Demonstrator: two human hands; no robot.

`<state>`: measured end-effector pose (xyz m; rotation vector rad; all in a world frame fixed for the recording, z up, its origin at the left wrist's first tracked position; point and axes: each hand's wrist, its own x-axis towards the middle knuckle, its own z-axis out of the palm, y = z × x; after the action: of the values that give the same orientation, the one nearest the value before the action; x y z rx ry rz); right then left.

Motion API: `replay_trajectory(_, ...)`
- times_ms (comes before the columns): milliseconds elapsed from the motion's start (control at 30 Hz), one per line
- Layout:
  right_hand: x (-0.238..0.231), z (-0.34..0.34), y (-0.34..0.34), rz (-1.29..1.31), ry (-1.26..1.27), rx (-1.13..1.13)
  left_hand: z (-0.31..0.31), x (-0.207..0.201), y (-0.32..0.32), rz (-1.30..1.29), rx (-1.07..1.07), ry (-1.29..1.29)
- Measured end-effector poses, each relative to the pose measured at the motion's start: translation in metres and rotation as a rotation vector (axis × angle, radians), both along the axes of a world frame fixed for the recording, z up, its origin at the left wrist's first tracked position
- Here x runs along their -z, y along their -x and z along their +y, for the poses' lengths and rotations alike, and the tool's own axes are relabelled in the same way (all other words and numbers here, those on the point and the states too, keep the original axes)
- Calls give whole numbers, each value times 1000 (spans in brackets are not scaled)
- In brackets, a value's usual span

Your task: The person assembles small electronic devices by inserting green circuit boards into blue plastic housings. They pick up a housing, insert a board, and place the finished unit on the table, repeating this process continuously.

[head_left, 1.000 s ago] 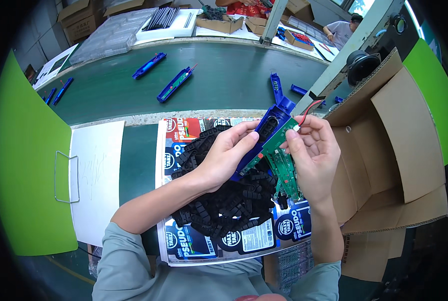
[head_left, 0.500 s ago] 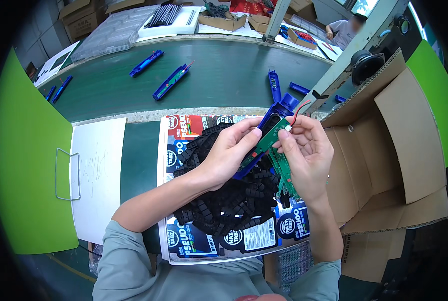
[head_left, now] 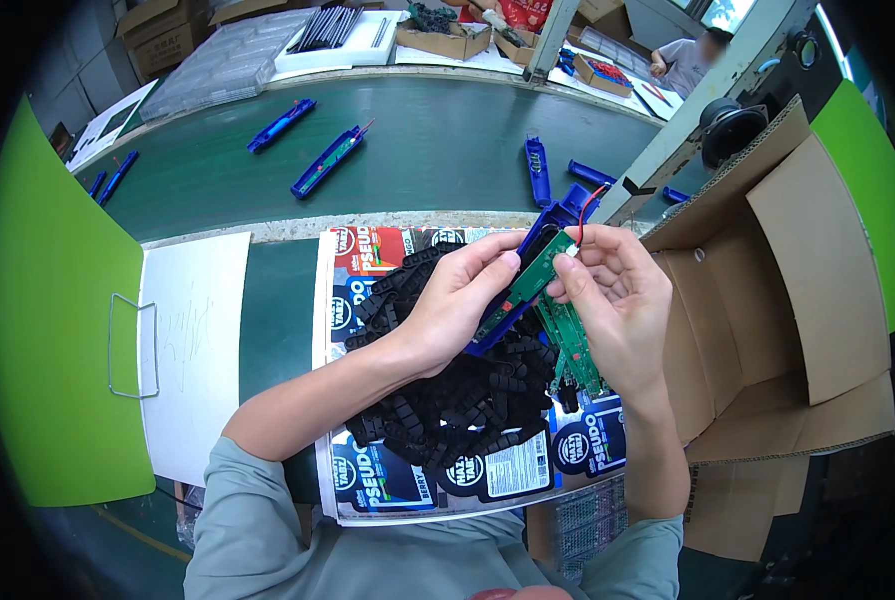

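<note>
My left hand (head_left: 464, 292) is closed on a blue plastic housing (head_left: 571, 207), a long open trough tilted up to the right. My right hand (head_left: 619, 305) pinches the upper end of a narrow green circuit board (head_left: 539, 270), where a red wire (head_left: 584, 212) rises from a white connector. The board lies along the housing's open side; whether it is seated inside I cannot tell. Below my right hand are more green circuit boards (head_left: 570, 345). Under both hands spreads a heap of small black plastic parts (head_left: 457, 405), resting on a printed sheet (head_left: 387, 480).
Beyond the sheet runs a green conveyor belt (head_left: 417, 130) carrying several blue housings (head_left: 328, 163). An open cardboard box (head_left: 737, 330) stands at right, beside a metal post (head_left: 687, 125). At left are a white board (head_left: 192, 370) and a green panel (head_left: 62, 330). A person (head_left: 682, 65) sits across the belt.
The blue housings on the belt have shifted left. My right hand and the board's upper end have moved slightly; both hands keep their grips. Another person's hand shows more at the far top.
</note>
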<state>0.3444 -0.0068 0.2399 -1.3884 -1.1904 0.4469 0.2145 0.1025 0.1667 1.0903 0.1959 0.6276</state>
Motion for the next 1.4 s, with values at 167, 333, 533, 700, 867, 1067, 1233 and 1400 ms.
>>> replay_trajectory(167, 12, 3, -2, -268, -57, 99, -3, 7, -2, -18, -55, -20)
replay_trajectory(333, 16, 5, 0, -673, -146, 316, -6, 3, 1, 0, -20, -22)
replay_trajectory(533, 30, 5, 1, -523, -145, 385, -17, 1, -3, -55, -61, -135)
replay_trajectory(700, 21, 9, 4, -66, -15, 294, -13, 3, 0, 0, -53, -192)
replay_trajectory(867, 30, 11, -8, 82, 67, 179, -12, 7, 1, 78, -91, -270)
replay_trajectory(1067, 32, 9, -10, 60, 77, 187, -11, 8, 2, 149, -85, -330)
replay_trajectory(1233, 32, 5, -12, 150, 58, 115, -11, 8, -2, 58, -95, -272)
replay_trajectory(1400, 41, -25, -17, -81, 7, 174, 20, 2, 5, 142, -182, -138)
